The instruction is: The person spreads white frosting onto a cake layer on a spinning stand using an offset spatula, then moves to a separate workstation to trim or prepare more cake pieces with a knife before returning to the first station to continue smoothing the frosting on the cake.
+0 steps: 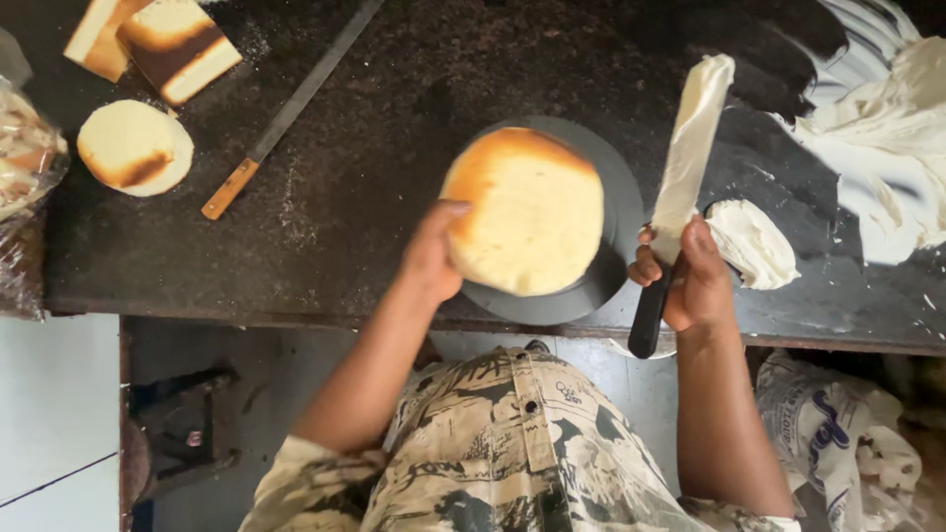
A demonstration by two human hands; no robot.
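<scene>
The left hand [431, 258] grips the edge of a round sponge cake [527, 212] on a dark turntable [603, 271] on the counter [394, 89]. The right hand [690, 276] holds a cream-coated palette knife [685, 167] beside white cream [754, 241]. A long knife [291, 108] and cake pieces [136, 146] lie further left.

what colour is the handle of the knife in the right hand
Black, on the cream-coated palette knife in the right hand; head view.
</scene>
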